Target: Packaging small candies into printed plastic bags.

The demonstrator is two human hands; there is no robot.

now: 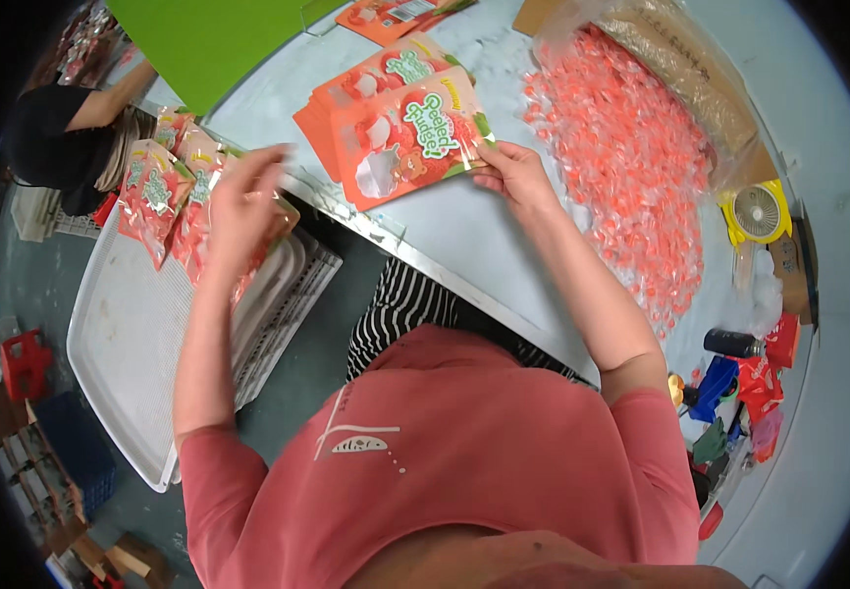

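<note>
a pale table [469,245] stretched ahead of the wearer, with a white tray [131,353] at its left. a broad heap [631,147] of wrapped coral sweets covered the table's right side, so plenty appeared to be left. plump pouches [155,191] lay at the tray's far end and looked done; a stack [361,80] of flat pouches on the table seemed yet to be dealt with. the front pouch [407,147] lay over the stack's near side, between both hands, flat-looking and probably not started. it was printed face up, lettering upright to the wearer, its long axis roughly left to right, right end tipped away. the right hand [518,177] pinched its lower right corner. the left hand [239,201], blurred beside the plump pouches, had loosely spread fingers and no visible load.
</note>
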